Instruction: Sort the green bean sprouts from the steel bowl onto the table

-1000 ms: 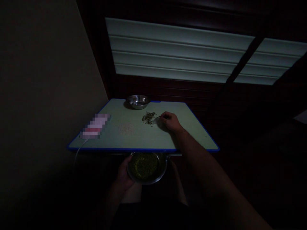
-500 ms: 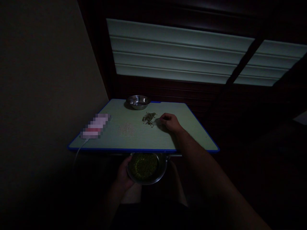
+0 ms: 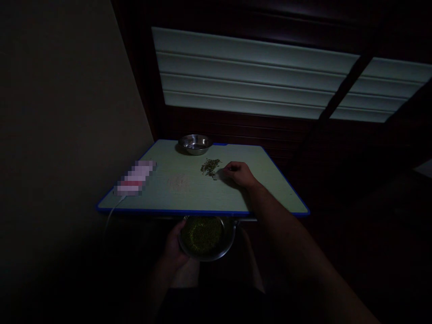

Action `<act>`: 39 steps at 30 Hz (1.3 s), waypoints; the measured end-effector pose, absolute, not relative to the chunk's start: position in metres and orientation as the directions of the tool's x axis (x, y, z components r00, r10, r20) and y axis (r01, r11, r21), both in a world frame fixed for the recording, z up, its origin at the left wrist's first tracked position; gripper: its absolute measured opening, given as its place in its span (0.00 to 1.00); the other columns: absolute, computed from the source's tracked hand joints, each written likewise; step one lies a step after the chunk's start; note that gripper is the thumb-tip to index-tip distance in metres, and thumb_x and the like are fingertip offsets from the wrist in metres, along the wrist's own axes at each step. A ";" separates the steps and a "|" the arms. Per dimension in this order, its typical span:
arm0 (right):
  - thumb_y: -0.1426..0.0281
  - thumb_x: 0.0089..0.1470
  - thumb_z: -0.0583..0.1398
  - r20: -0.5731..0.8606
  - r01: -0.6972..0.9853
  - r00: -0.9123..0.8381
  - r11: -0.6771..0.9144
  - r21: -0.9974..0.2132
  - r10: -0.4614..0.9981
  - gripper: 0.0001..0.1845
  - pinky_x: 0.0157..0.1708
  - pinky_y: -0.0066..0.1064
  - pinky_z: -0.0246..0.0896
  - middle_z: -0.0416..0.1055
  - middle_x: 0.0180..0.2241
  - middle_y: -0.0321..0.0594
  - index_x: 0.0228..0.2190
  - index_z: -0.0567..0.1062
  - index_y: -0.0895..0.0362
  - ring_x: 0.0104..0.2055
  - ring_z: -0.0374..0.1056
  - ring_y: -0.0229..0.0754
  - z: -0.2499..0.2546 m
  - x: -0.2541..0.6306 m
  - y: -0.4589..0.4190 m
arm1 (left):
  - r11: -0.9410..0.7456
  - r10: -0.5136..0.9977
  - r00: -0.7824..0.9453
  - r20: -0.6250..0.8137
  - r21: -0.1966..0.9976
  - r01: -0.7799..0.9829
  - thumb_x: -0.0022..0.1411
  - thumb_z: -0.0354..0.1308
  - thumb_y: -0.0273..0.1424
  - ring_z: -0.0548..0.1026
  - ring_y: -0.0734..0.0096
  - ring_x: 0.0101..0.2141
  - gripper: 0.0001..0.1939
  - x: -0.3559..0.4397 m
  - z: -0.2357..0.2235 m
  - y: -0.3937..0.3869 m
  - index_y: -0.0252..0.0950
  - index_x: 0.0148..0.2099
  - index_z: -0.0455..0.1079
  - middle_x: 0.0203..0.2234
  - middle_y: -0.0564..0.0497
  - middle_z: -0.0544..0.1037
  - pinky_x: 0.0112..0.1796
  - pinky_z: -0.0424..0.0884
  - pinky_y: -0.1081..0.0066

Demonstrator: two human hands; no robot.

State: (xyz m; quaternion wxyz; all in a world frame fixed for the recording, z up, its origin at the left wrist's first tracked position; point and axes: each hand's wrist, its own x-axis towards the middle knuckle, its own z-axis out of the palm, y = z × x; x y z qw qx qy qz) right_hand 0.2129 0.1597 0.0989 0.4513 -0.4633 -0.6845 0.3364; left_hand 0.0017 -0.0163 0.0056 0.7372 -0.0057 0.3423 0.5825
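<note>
My left hand (image 3: 175, 247) is closed on the left rim of a metal bowl (image 3: 228, 245), just below the table's front edge. Many small green beans or grains (image 3: 204, 234) lie in this bowl. On the table, my right hand (image 3: 239, 173) pinches a small thin tool with a pale end (image 3: 219, 174); its exact kind is too dark to make out. The tool's tip is at the lower right edge of a loose pile of small greenish-brown grains (image 3: 210, 166). To the left of that pile, a pale scatter of small grains (image 3: 178, 183) is spread.
The light table (image 3: 270, 198) has a blue edge. A second metal bowl (image 3: 195, 144) stands at its back. At the left lies a blurred-out phone-like object (image 3: 135, 177) with a white cable (image 3: 110, 216) hanging over the edge. A wall and dark slatted panels stand behind.
My right hand has shifted very slightly down, and the pale end of the tool has turned to show more broadly beside the pile. The left hand and its bowl stay put.
</note>
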 end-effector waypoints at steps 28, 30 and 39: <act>0.65 0.41 0.62 0.336 0.339 -0.167 0.374 -0.863 0.927 0.09 0.28 0.28 0.60 0.71 0.21 0.35 0.22 0.74 0.58 0.25 0.64 0.36 0.098 0.209 0.159 | 0.336 0.860 0.119 -0.496 0.374 -0.865 0.58 0.53 0.28 0.81 0.56 0.37 0.15 -0.002 -0.002 -0.015 0.34 0.45 0.77 0.30 0.46 0.84 0.50 0.70 0.54; 0.64 0.41 0.62 0.348 0.329 -0.171 0.387 -0.862 0.922 0.09 0.29 0.28 0.61 0.72 0.22 0.36 0.23 0.75 0.58 0.26 0.64 0.36 0.098 0.209 0.159 | 0.344 0.862 0.131 -0.490 0.375 -0.861 0.59 0.53 0.28 0.81 0.56 0.37 0.15 -0.003 -0.004 -0.015 0.35 0.44 0.77 0.30 0.46 0.84 0.50 0.70 0.55; 0.65 0.42 0.63 0.372 0.301 -0.221 0.426 -0.853 0.901 0.09 0.36 0.32 0.64 0.76 0.27 0.38 0.26 0.78 0.58 0.31 0.69 0.39 0.095 0.205 0.158 | 0.335 0.843 0.080 -0.532 0.402 -0.852 0.58 0.54 0.27 0.81 0.55 0.36 0.12 0.000 0.004 -0.016 0.33 0.40 0.78 0.30 0.45 0.84 0.51 0.69 0.53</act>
